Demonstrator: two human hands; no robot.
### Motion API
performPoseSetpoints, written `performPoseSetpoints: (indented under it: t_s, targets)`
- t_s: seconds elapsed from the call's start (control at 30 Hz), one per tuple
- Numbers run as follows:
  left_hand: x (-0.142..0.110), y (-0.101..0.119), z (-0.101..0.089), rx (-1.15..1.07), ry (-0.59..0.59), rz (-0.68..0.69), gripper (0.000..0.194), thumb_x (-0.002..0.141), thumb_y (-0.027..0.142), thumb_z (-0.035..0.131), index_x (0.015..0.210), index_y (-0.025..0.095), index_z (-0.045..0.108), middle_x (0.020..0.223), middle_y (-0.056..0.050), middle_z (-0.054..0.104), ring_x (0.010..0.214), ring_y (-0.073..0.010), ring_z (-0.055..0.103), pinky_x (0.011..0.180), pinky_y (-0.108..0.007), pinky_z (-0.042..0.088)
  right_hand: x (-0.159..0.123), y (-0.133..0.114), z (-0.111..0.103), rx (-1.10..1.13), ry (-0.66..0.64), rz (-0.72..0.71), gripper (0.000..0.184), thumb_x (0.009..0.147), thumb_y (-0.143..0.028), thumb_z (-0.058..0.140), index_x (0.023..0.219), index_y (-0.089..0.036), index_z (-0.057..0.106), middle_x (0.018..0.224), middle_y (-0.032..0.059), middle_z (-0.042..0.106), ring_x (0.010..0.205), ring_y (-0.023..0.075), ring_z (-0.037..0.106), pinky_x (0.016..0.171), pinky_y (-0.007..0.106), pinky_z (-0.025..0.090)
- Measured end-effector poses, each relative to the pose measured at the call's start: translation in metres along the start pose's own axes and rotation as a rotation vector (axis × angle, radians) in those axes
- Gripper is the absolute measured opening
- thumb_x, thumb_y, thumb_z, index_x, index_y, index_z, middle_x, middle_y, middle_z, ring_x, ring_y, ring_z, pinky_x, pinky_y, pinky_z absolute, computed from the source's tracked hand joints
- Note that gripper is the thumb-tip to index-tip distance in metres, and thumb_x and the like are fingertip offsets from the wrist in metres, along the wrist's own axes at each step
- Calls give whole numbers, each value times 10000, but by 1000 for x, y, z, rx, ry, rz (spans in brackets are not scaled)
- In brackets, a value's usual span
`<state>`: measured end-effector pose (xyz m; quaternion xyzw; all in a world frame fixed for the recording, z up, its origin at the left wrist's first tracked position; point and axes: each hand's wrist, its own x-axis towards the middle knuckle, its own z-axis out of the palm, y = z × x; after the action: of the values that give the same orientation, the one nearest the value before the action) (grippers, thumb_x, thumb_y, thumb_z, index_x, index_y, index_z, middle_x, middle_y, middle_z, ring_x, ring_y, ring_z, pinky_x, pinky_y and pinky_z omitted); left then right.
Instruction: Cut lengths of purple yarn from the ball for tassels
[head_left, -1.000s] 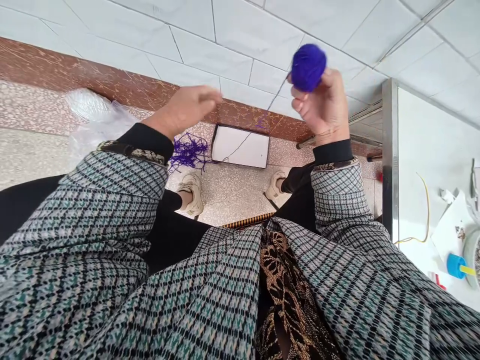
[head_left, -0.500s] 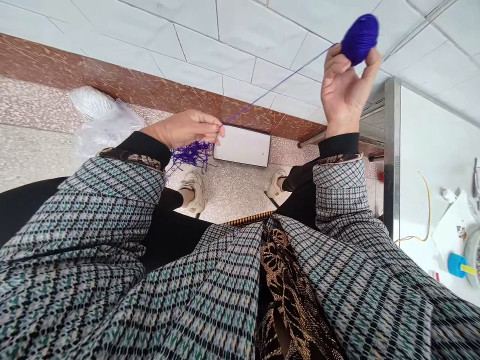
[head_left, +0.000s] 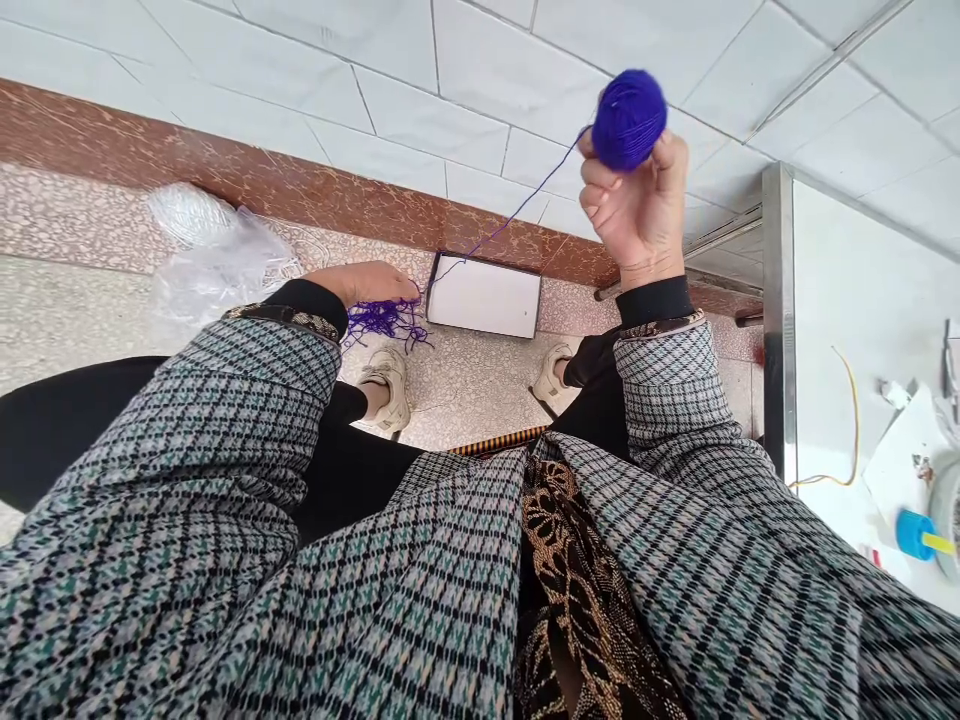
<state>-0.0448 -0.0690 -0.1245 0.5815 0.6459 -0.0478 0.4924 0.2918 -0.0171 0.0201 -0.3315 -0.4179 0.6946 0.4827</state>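
Note:
My right hand is raised at the upper right, its fingers and thumb wrapped round a ball of purple yarn. From the ball a slack yarn strand runs down to the left, towards my left hand. That hand is low, back upwards, fingers together at the top of a loose tangle of purple yarn; its fingertips are partly hidden. Just right of it, a shallow white box or lid with dark edges lies on the floor, and the strand crosses its corner.
A clear plastic bag with white yarn lies on the floor at left. Behind runs a tiled wall with a reddish-brown skirting. At right stands a white table with a metal edge, bearing a yellow cord and a blue object.
My right hand has moved left and slightly down with the ball. My left hand has dropped a little to the left, onto the tangle. The taut strand has gone slack.

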Motion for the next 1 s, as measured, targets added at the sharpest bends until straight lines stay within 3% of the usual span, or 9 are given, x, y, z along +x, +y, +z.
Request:
performPoseSetpoints:
  t_s: [0.1, 0.2, 0.3, 0.4, 0.6, 0.77, 0.87, 0.93, 1.0]
  targets:
    - [-6, 25, -7, -65, 245, 81, 416, 929, 241, 670, 1276, 135, 874, 1476, -194, 830, 1581, -428, 675, 1421, -538, 453, -7, 14, 17, -49, -10, 53, 705, 750, -792, 994, 984, -280, 569, 980, 11, 639, 790, 174, 440, 618, 306, 505]
    - [-27, 70, -13, -354, 365, 458, 617, 1022, 149, 650, 1635, 120, 704, 1593, -173, 785, 1547, -307, 712, 1393, -457, 496, -6, 26, 28, -113, -63, 135, 675, 782, -733, 1016, 996, -277, 566, 925, 22, 580, 841, 210, 541, 638, 328, 526]
    - [-51, 118, -17, -473, 351, 756, 385, 1074, 142, 679, 1447, 144, 777, 1379, -103, 859, 1373, -241, 775, 1315, -404, 536, 1, 31, 32, -133, -155, 171, 752, 675, -708, 1093, 984, -260, 574, 845, -5, 529, 821, 181, 521, 665, 313, 535]
    - [-66, 145, -20, -408, 353, 733, 183, 1108, 112, 613, 1120, 147, 793, 1016, -52, 814, 1006, -212, 805, 1089, -387, 608, 8, 33, 30, -152, -187, 199, 706, 711, -680, 1100, 985, -262, 601, 784, -28, 513, 808, 180, 501, 682, 318, 550]
    - [-73, 129, -33, -258, 462, 588, 213, 1094, 178, 603, 943, 160, 753, 786, -25, 612, 808, -184, 602, 869, -342, 499, 13, 37, 30, -118, -251, 298, 651, 721, -616, 1107, 998, -261, 636, 801, -25, 586, 758, 158, 503, 642, 287, 561]
    - [-76, 96, -40, -307, 244, 495, 211, 1006, 209, 559, 870, 199, 720, 710, -22, 566, 668, -168, 491, 732, -345, 407, 26, 35, 7, 21, -248, 256, 611, 784, -633, 986, 1114, -268, 622, 904, -24, 610, 826, 159, 518, 688, 281, 519]
    - [-77, 75, -40, -323, 127, 473, 195, 956, 247, 560, 783, 225, 648, 655, -13, 535, 635, -169, 480, 722, -344, 429, 43, 15, -34, 463, -203, 141, 564, 723, -497, 930, 1173, -284, 665, 930, -19, 638, 725, 149, 427, 597, 276, 424]
    - [-77, 61, -40, -329, 82, 445, 165, 901, 282, 582, 753, 231, 634, 647, -8, 537, 631, -168, 482, 718, -337, 435, 47, -8, -62, 1106, -254, 206, 441, 741, -468, 868, 1132, -318, 730, 891, 8, 612, 671, 170, 382, 532, 299, 370]
    - [-75, 48, -40, -337, 38, 420, 150, 843, 332, 602, 730, 237, 630, 642, 0, 524, 622, -166, 460, 694, -329, 409, 36, -34, -79, 1957, -216, 498, 403, 698, -490, 893, 1053, -356, 756, 939, 36, 638, 704, 198, 340, 533, 336, 337]
